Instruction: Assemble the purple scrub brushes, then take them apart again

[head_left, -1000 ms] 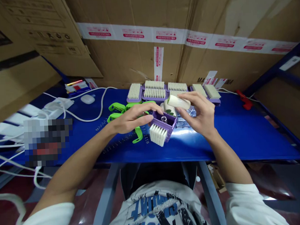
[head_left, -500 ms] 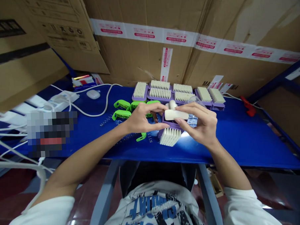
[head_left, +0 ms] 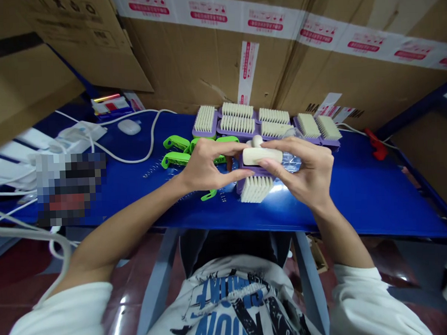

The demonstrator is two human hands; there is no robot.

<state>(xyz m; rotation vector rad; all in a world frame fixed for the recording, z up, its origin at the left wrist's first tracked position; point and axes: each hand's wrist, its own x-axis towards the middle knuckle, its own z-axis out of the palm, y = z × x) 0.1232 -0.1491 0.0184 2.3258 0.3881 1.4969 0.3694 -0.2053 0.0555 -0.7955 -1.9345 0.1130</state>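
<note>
Between my hands is a purple scrubbing brush (head_left: 262, 170) with cream bristles. My left hand (head_left: 204, 166) has its thumb and fingers closed around the brush's left side. The thumb and fingers of my right hand (head_left: 308, 168) pinch a cream ribbed block (head_left: 263, 156) on top of it. A rounded cream knob (head_left: 257, 141) shows just behind that block. Bristles (head_left: 256, 189) stick out on the side toward me. Left of the brush, partly behind my left hand, lie bright green plastic handles (head_left: 176, 159) and small metal springs (head_left: 152, 169).
Behind my hands stand several purple brushes with cream bristles (head_left: 238, 124), against a cardboard wall (head_left: 204, 64). Clear plastic (head_left: 292, 162) lies by my right hand. A white mouse (head_left: 129, 126), cables and a power strip (head_left: 83, 131) are leftward; a red object (head_left: 376, 145) is rightward.
The whole view has shifted, with the table higher in the picture. Both hands stay on the brush, and the ribbed block appears turned slightly.
</note>
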